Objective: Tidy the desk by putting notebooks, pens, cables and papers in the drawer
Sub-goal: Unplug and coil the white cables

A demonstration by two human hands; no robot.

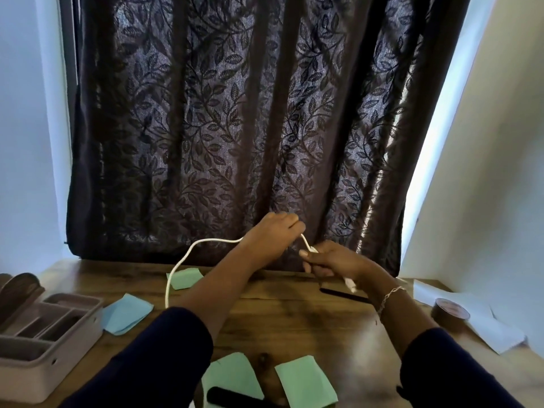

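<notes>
A white cable (188,254) loops above the wooden desk (294,319). My left hand (273,231) grips it raised at the back, fingers curled round it. My right hand (329,260) holds the cable's plug end just to the right and lower; a white tip sticks out below the wrist. Green papers lie at the back (185,278) and near the front edge (306,381) (235,375). A blue paper (126,313) lies at the left. A black pen (344,294) lies under my right wrist, another dark pen (229,397) at the front.
A grey divided organiser tray (38,348) stands at the left edge. A brown tape roll (450,315) sits on a white sheet (494,331) at the right. A dark leaf-patterned curtain (235,128) hangs behind the desk.
</notes>
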